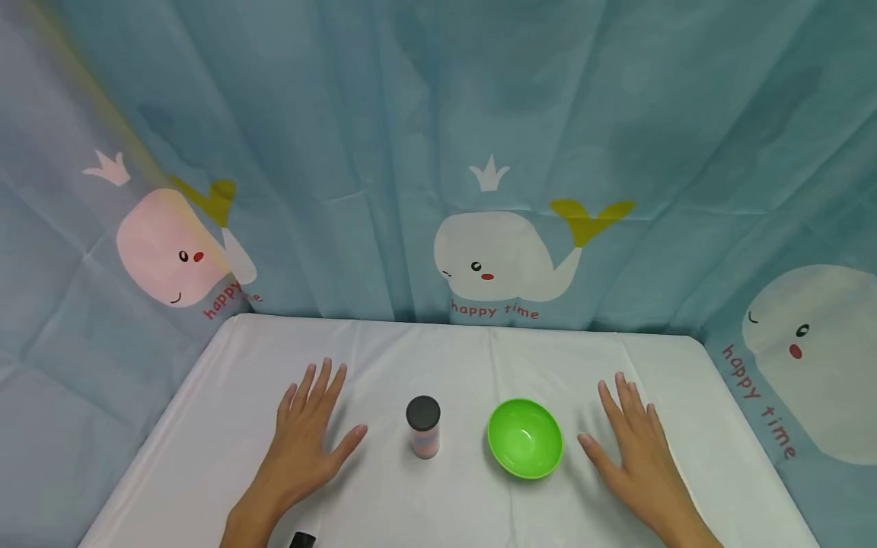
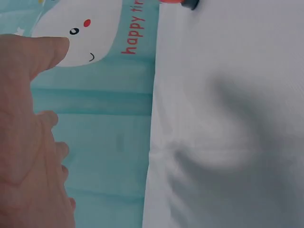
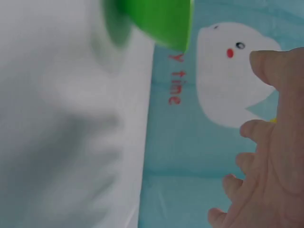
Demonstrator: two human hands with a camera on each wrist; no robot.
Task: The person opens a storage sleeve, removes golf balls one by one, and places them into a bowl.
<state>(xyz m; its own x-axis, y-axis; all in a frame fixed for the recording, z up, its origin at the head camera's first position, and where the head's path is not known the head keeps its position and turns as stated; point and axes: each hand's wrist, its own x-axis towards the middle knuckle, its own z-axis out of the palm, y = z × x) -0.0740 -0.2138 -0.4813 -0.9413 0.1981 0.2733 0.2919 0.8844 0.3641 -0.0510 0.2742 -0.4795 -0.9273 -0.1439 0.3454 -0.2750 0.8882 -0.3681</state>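
Note:
A small clear jar [image 1: 425,438] with a black lid and pinkish contents stands upright near the middle of the table. To its right sits a bright green bowl [image 1: 525,439], its inside facing up. My left hand [image 1: 306,445] is spread over the table left of the jar, holding nothing, thumb pointing toward it. On the other side, my right hand [image 1: 639,460] hovers right of the bowl with its fingers extended and nothing in them. The right wrist view shows part of the green bowl [image 3: 164,21] at the top; in the left wrist view only the jar's end [image 2: 190,4] peeks in.
A white cloth [image 1: 384,517] covers the table. Behind and at both sides hangs a blue-green curtain [image 1: 342,152] printed with whales. A small black object [image 1: 302,540] lies at the front edge of view, beside the left wrist.

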